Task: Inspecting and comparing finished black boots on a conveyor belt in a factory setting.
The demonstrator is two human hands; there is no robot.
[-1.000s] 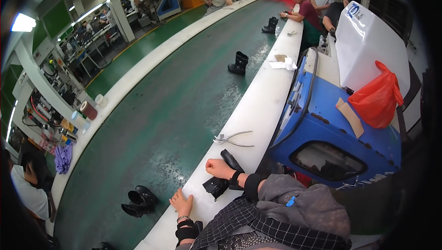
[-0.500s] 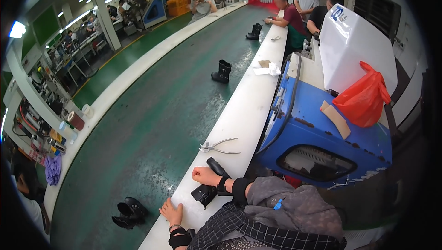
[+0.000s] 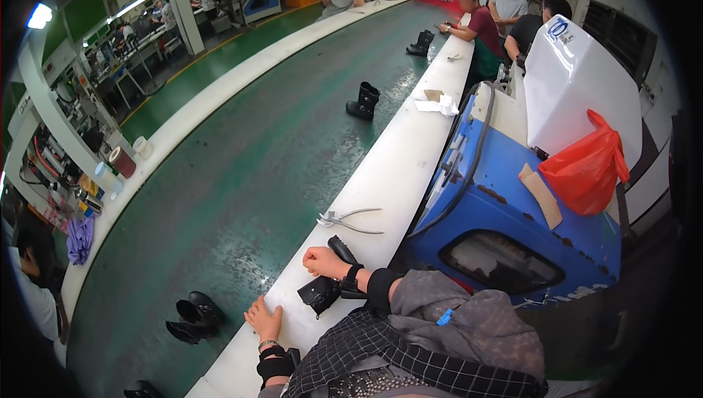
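The black boot lies on the white ledge, beside the right hand: curled, contents cannot be told. Left hand: fingers spread at the ledge edge. A right-arm sweep could knock the boot onto the green conveyor.

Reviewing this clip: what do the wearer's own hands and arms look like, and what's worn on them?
The left hand and right hand are ungloved. On the left are a thin bracelet, then black straps; on the right, a narrow black band, then a wide black cuff meeting a grey sleeve.
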